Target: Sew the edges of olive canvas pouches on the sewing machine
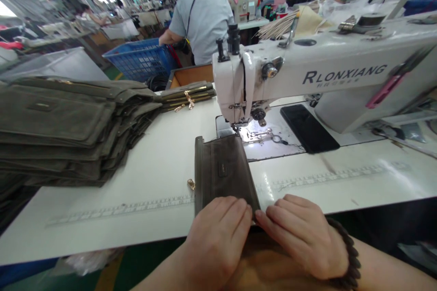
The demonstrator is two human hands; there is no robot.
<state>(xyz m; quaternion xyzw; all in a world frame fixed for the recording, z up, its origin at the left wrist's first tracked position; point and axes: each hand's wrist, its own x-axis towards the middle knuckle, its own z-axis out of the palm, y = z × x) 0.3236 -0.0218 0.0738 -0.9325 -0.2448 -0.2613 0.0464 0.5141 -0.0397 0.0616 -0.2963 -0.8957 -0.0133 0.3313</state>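
Note:
A dark olive fabric pouch piece (223, 170) with a small label lies flat on the white table, its far end under the needle of the white sewing machine (307, 72). My left hand (216, 238) rests fingers flat on the piece's near end. Beside it my right hand (302, 234), a dark bead bracelet on the wrist, presses its fingertips on the near right corner. A gold zipper pull (191, 184) hangs at the piece's left edge.
A tall stack of similar olive pieces (68, 127) fills the table's left side. A black phone (309, 128) lies under the machine arm. A person in a grey shirt (201, 22) stands behind, next to a blue basket (141, 58). A ruler strip (136, 207) runs along the table (164, 154).

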